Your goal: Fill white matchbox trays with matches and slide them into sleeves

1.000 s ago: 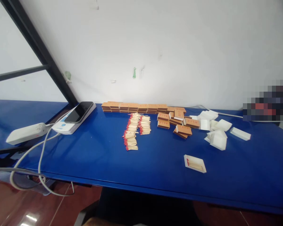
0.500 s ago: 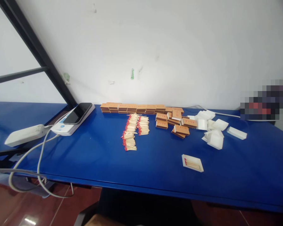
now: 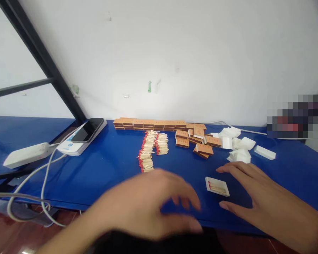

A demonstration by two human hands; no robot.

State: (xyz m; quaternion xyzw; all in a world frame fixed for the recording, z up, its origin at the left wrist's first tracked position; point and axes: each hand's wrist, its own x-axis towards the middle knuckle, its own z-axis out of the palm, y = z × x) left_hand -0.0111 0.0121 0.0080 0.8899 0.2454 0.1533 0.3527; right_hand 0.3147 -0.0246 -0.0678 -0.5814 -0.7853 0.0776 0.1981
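A white matchbox tray with several red-tipped matches in it lies near the table's front. My left hand hovers to the left of this tray, thumb and fingers apart, holding nothing and slightly blurred. On the tray's right side is my right hand, open, with thumb and fingertips spread close to the tray's edge. Whether its fingertips touch the tray I cannot tell. Beyond my left hand, two piles of loose matches lie on the blue table.
Stacked orange matchboxes line the wall. More matchbox covers and white empty trays lie loosely to the right. At left, a phone rests on a white device beside a power strip and cables.
Both my hands have come into view from below and now flank the tray with matches. The tray and the other things stay where they were; the view has shifted slightly.
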